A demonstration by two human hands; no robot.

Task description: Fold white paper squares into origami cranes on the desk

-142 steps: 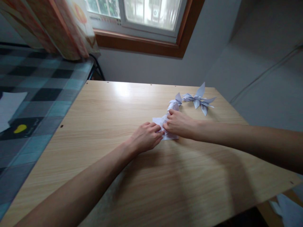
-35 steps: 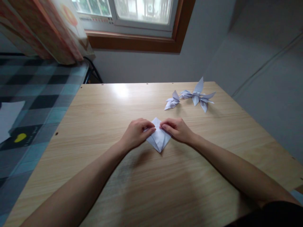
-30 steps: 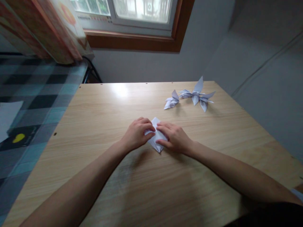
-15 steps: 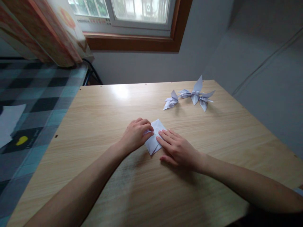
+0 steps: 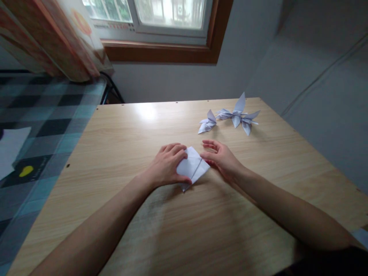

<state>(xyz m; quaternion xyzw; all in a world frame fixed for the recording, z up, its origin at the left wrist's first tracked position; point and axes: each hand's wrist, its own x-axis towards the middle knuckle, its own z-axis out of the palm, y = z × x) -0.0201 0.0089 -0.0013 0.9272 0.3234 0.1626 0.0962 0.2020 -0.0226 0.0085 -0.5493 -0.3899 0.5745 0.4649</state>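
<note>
A small square of folded white paper (image 5: 191, 163) lies turned cornerwise on the wooden table in front of me, with a crease line and a layered flap along its right side. My left hand (image 5: 169, 163) grips its left part, fingers bent over the upper left edge and thumb pressed near the bottom corner. At the upper right edge is my right hand (image 5: 221, 157); its thumb touches the paper there. The other right fingers curve beyond the edge, apart from the thumb.
Toward the back of the table (image 5: 129, 134) rest a small folded paper flower (image 5: 208, 122) and a joined cluster of paper flowers (image 5: 238, 115). Left of the table is a checked cloth surface (image 5: 71, 100) with a white sheet (image 5: 13, 145). A window and wall stand behind.
My right hand has lifted off the paper's face and shifted to its upper right edge. The flap on the right now spreads further outward. My left thumb has moved down toward the bottom corner.
</note>
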